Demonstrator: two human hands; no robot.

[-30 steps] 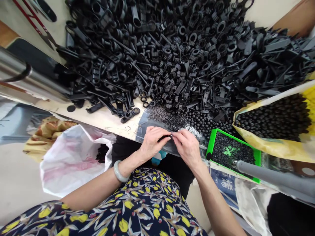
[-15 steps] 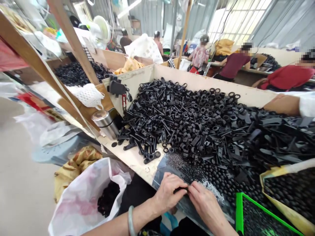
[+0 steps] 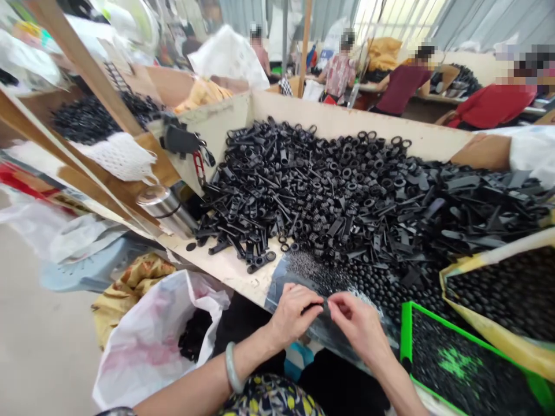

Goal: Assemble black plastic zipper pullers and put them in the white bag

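Note:
Over the table's front edge, my left hand (image 3: 297, 312) pinches a small black part (image 3: 313, 307), mostly covered by the fingers. A pale bangle circles that wrist. Close on its right is my right hand (image 3: 353, 318), thumb and fingertips pressed together; whatever they hold is too small to make out. A narrow gap separates the two hands' fingertips. Just beyond them, tiny metallic pieces (image 3: 303, 266) lie on a grey sheet (image 3: 277, 283), beside small black balls (image 3: 381, 289). Behind spreads a large heap of black plastic parts (image 3: 312, 190).
A steel flask (image 3: 162, 207) stands at the table's left edge. Below it is a white sack (image 3: 143, 346) with black pieces inside. At right are a green-rimmed tray (image 3: 406, 335) and a yellow-edged bag (image 3: 472, 323). Several people sit beyond the wooden wall (image 3: 355, 122).
My hands have separated slightly at the fingertips, the right one lifting away from the left. The view has shifted, showing more of the green tray.

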